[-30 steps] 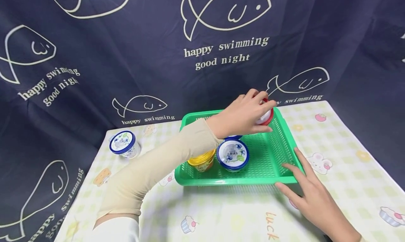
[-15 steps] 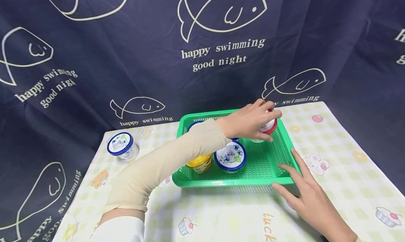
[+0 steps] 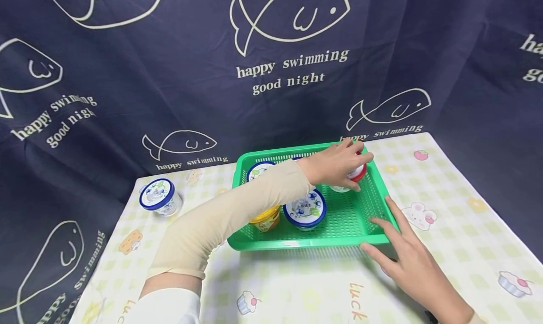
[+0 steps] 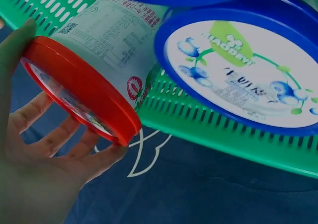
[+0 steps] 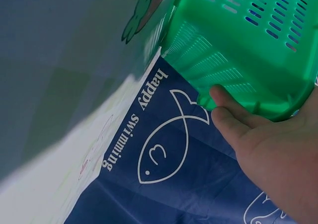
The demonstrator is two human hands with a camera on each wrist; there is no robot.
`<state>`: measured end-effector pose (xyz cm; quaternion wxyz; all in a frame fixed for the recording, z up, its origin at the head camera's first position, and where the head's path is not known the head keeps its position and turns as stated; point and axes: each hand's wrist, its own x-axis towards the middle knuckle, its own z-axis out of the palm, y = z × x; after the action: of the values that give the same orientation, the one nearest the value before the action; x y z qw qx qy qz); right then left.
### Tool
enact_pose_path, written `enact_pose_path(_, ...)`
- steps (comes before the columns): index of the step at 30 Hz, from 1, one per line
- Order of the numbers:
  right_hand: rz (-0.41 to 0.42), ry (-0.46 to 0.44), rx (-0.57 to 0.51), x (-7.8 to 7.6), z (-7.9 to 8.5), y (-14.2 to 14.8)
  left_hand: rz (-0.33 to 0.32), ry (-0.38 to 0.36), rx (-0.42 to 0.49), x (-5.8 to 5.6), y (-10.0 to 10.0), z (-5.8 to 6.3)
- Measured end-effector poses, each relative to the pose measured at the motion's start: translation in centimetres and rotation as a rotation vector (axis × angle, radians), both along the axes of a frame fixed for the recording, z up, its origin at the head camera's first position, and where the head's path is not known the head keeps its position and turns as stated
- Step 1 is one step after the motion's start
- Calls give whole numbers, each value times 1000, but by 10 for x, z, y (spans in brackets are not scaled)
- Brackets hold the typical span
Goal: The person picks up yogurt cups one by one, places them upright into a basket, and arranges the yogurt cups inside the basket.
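My left hand [image 3: 335, 166] reaches across the green basket [image 3: 292, 243] and holds a red-lidded cup [image 3: 358, 174] inside its far right corner. In the left wrist view my fingers spread round the rim of the red lid [image 4: 82, 85], beside a blue-lidded cup [image 4: 238, 70]. My right hand [image 3: 417, 263] grips the basket's near right corner, one finger inside the rim and the thumb at the front. The right wrist view shows that hand [image 5: 278, 149] against the basket wall [image 5: 238, 50]. A yellow-lidded cup [image 3: 267, 219] and blue-lidded cups [image 3: 304, 211] stand in the basket, partly hidden by my sleeve.
Another blue-lidded cup [image 3: 158, 195] stands on the table left of the basket. A checked cloth [image 3: 314, 281] with printed figures covers the table. A dark blue curtain [image 3: 292, 112] with fish prints hangs right behind the basket.
My left hand has lowered the red-lidded cup from rim height into the far right corner of the basket. The right hand keeps its place on the basket's corner.
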<state>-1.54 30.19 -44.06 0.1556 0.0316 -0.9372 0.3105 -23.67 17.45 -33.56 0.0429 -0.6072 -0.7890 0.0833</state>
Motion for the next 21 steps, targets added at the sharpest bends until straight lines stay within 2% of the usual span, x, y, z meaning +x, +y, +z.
enact_pose_path(9,4,0,-5,0,1,1,51,-36,-50,-5,7,-10)
enact_pose_path(17,2,15,1,0,0,1,87,17,-125,-8,14,-22)
enact_pose_path(21,4,17,-2,0,-1,2,137,7,-141,-9,14,-26)
